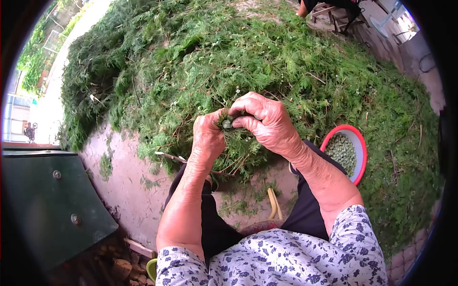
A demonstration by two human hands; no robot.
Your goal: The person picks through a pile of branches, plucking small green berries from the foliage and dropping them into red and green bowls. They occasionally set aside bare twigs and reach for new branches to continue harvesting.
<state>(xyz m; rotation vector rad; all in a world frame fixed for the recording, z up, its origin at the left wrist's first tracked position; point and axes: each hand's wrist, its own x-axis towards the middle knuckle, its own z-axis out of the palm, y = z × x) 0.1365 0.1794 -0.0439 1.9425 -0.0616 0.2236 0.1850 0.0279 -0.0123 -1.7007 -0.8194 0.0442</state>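
Observation:
Close in front of the green heap, both hands meet at a small conifer sprig (223, 115) bearing a pale green cone (226, 125). My left hand (208, 132) is closed around the sprig, its fingers mostly hidden behind the knuckles. From the other side, my right hand (267, 121) pinches at the same sprig, thumb and curled fingers right beside the cone. Exactly what lies between those fingertips is hard to make out. Right of my right forearm, a bowl (363, 157) with a red rim holds many small green cones (340, 151).
A large heap of cut conifer branches (267, 52) spreads ahead and to the right. A dark green panel (52, 200) with bolts stands at left, near chopped wood (121, 269). Curved yellowish handles (273, 202) show between my knees. Another person's hand (302, 9) is at the top.

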